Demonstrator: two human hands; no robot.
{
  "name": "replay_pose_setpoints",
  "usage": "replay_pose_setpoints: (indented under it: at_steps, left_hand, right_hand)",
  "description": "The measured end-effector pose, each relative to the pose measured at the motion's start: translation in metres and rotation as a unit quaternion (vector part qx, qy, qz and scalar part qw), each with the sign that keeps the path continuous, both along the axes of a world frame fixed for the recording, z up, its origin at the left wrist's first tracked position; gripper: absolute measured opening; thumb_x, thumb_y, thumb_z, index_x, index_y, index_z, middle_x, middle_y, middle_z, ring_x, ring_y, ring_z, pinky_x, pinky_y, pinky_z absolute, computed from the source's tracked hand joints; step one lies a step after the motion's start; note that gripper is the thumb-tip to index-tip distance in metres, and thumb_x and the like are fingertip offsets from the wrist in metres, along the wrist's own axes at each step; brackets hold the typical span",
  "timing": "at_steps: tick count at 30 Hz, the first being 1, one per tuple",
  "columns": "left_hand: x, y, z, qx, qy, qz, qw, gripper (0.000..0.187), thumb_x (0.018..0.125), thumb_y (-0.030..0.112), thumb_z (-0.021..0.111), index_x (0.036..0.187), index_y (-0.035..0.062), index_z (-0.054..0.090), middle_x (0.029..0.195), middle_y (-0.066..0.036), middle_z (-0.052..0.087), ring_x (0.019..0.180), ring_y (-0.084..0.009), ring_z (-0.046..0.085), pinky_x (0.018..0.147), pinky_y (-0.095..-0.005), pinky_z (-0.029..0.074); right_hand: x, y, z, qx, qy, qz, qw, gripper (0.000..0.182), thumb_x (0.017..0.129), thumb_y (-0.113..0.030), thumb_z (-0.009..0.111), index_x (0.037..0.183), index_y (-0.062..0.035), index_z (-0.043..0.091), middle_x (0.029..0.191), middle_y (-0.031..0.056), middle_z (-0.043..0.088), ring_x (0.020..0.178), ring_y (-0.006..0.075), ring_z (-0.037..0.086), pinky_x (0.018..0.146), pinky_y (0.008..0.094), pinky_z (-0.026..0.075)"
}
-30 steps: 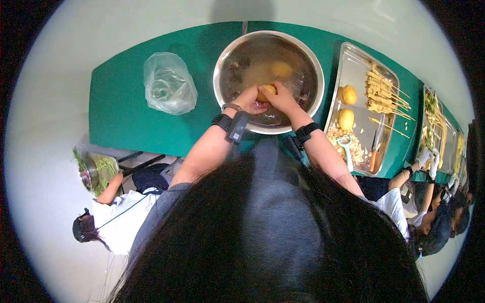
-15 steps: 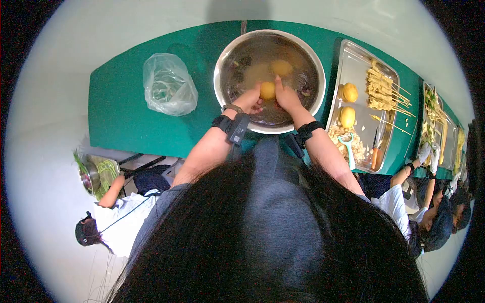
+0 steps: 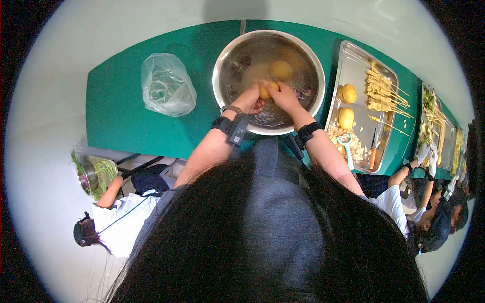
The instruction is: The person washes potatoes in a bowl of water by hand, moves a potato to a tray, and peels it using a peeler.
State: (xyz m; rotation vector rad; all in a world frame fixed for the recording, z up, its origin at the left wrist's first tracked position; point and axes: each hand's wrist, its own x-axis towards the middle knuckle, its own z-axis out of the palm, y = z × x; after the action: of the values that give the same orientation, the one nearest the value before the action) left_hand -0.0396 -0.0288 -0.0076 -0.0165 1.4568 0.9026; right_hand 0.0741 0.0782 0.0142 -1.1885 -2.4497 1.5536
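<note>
A round yellow potato (image 3: 268, 91) is held between my two hands over the water in a large metal bowl (image 3: 218, 81). My left hand (image 3: 250, 98) wraps round its left side, fingers curled. On the other side my right hand (image 3: 285, 96) grips it, with the fingers across its top. Another potato (image 3: 281, 70) lies in the cloudy water just beyond, among dark bits and some purple scraps near the bowl's wall.
Left of the bowl lies a clear plastic bag (image 3: 168, 85). On the right, a metal tray (image 3: 359, 55) holds potatoes, skewers (image 3: 381, 91), peelings, a green peeler (image 3: 346, 147) and a knife (image 3: 373, 151). Co-workers stand at both sides, one wearing white gloves (image 3: 427, 153).
My right hand's fingers have shifted from pointing forward to lying across the potato. The potato has turned slightly between my hands.
</note>
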Motion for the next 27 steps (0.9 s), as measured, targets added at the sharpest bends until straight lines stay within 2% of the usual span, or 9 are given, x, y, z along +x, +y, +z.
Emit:
replay_pose_setpoints:
  at_steps: [3, 5, 8, 12, 15, 19, 23, 26, 27]
  left_hand:
    - [0.004, 0.005, 0.007, -0.001, 0.018, -0.017, 1.000, 0.061, 0.085, 0.071, 0.031, 0.097, 0.0179, 0.058, 0.072, 0.004, 0.052, 0.059, -0.0100, 0.049, 0.061, -0.0255, 0.048]
    - [0.006, 0.007, 0.024, -0.009, -0.011, -0.024, 1.000, 0.062, 0.084, 0.072, 0.033, 0.099, 0.0169, 0.058, 0.075, 0.003, 0.055, 0.061, -0.0101, 0.053, 0.058, -0.0233, 0.047]
    - [0.009, 0.006, 0.032, 0.015, -0.028, -0.035, 0.999, 0.065, 0.082, 0.073, 0.035, 0.100, 0.0155, 0.058, 0.078, 0.001, 0.059, 0.064, -0.0103, 0.058, 0.055, -0.0211, 0.046]
    - [0.003, 0.006, 0.022, 0.053, -0.048, -0.039, 0.997, 0.067, 0.082, 0.073, 0.036, 0.103, 0.0133, 0.057, 0.082, -0.003, 0.062, 0.069, -0.0107, 0.061, 0.054, -0.0190, 0.045]
    - [0.001, 0.008, 0.017, 0.060, -0.053, -0.016, 0.997, 0.065, 0.083, 0.071, 0.036, 0.101, 0.0130, 0.057, 0.078, -0.002, 0.061, 0.063, -0.0098, 0.058, 0.051, -0.0185, 0.042]
    - [0.000, 0.009, 0.017, 0.058, -0.124, 0.057, 0.989, 0.054, 0.089, 0.062, 0.034, 0.092, 0.0133, 0.057, 0.068, -0.001, 0.057, 0.047, -0.0095, 0.046, 0.042, -0.0204, 0.032]
    - [-0.001, 0.008, 0.014, 0.045, -0.113, 0.084, 0.989, 0.048, 0.091, 0.055, 0.031, 0.081, 0.0135, 0.053, 0.058, 0.001, 0.047, 0.040, -0.0095, 0.034, 0.037, -0.0219, 0.027]
    - [-0.003, 0.009, 0.010, 0.055, -0.105, 0.089, 0.989, 0.047, 0.092, 0.054, 0.029, 0.079, 0.0132, 0.049, 0.058, 0.002, 0.042, 0.040, -0.0090, 0.032, 0.037, -0.0219, 0.026]
    - [-0.002, 0.009, 0.009, 0.059, -0.104, 0.091, 0.989, 0.047, 0.092, 0.054, 0.029, 0.079, 0.0130, 0.048, 0.058, 0.001, 0.041, 0.041, -0.0088, 0.031, 0.037, -0.0218, 0.027]
  right_hand:
    - [0.001, -0.001, 0.003, -0.007, -0.013, -0.023, 1.000, 0.070, 0.085, -0.060, 0.044, 0.101, 0.0058, 0.061, 0.096, 0.0295, 0.062, 0.096, 0.0394, 0.060, 0.086, 0.0398, 0.044]
    - [-0.001, 0.003, -0.016, -0.013, -0.011, -0.034, 0.999, 0.069, 0.088, -0.058, 0.039, 0.101, 0.0058, 0.061, 0.098, 0.0311, 0.061, 0.098, 0.0417, 0.059, 0.087, 0.0407, 0.043]
    - [-0.001, 0.001, -0.002, -0.007, -0.013, -0.034, 0.999, 0.064, 0.093, -0.051, 0.033, 0.100, 0.0057, 0.061, 0.098, 0.0331, 0.059, 0.099, 0.0436, 0.057, 0.087, 0.0433, 0.043]
    - [-0.001, 0.007, -0.020, 0.007, -0.011, -0.036, 0.999, 0.059, 0.096, -0.044, 0.027, 0.104, 0.0041, 0.061, 0.105, 0.0305, 0.058, 0.102, 0.0451, 0.054, 0.089, 0.0478, 0.042]
    - [-0.001, 0.008, -0.026, -0.009, -0.013, -0.049, 0.999, 0.059, 0.096, -0.042, 0.027, 0.101, 0.0046, 0.062, 0.105, 0.0318, 0.057, 0.102, 0.0458, 0.054, 0.091, 0.0478, 0.041]
    - [0.000, 0.009, -0.043, -0.025, -0.004, -0.063, 0.998, 0.058, 0.096, -0.041, 0.028, 0.098, 0.0043, 0.063, 0.104, 0.0332, 0.057, 0.102, 0.0466, 0.053, 0.092, 0.0473, 0.040]
    - [-0.001, 0.002, -0.037, -0.066, 0.006, -0.045, 0.997, 0.057, 0.094, -0.045, 0.032, 0.104, 0.0044, 0.060, 0.107, 0.0323, 0.056, 0.102, 0.0453, 0.055, 0.093, 0.0454, 0.039]
    - [-0.001, 0.007, -0.069, -0.041, 0.046, -0.043, 0.997, 0.058, 0.090, -0.050, 0.046, 0.107, 0.0047, 0.054, 0.074, 0.0128, 0.060, 0.055, 0.0196, 0.058, 0.050, 0.0319, 0.046]
    - [-0.001, 0.003, -0.046, -0.042, 0.031, -0.044, 0.998, 0.058, 0.088, -0.049, 0.050, 0.110, 0.0049, 0.053, 0.079, 0.0140, 0.061, 0.062, 0.0200, 0.060, 0.056, 0.0313, 0.048]
